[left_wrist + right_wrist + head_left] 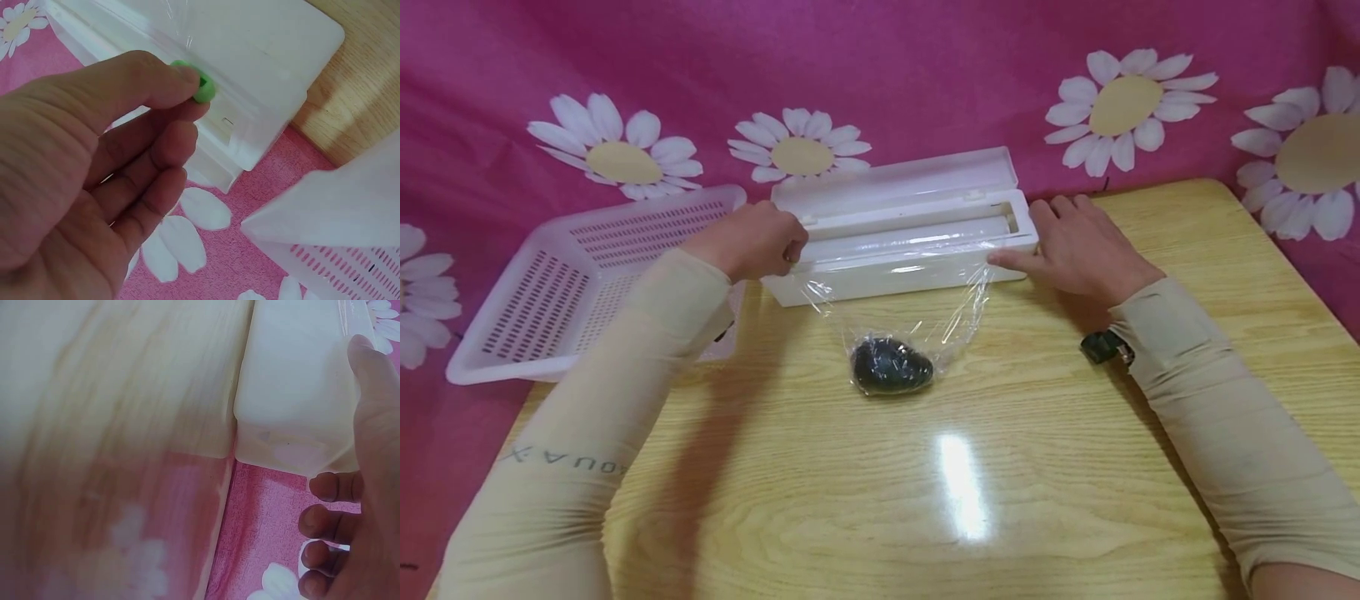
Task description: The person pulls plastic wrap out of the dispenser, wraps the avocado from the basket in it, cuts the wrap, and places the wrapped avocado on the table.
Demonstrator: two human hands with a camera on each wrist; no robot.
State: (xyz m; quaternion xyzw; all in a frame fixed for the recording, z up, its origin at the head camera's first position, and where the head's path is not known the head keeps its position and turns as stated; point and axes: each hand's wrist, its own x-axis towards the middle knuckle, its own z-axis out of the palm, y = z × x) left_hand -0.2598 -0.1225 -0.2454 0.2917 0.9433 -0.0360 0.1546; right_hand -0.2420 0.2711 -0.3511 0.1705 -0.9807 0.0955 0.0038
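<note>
A white cling film dispenser (895, 279) stands at the back of the table with its lid (895, 177) raised and a roll of film (955, 232) inside. From its front edge, clear film (973, 304) hangs down over a dark, glossy avocado-shaped object (891, 367) on the table. At the dispenser's left end, my left hand (752, 242) pinches a small green slide cutter (205, 92) between thumb and forefinger, the other fingers loosely curled. My right hand (1086, 246) holds the dispenser's right end, thumb (369, 359) along the front edge and fingers around the end.
A white perforated plastic basket (538, 354) stands on the left, behind my left forearm. Pink flowered cloth (940, 83) rises behind the wooden table (850, 492). A dark wrist strap (1101, 347) shows at my right sleeve.
</note>
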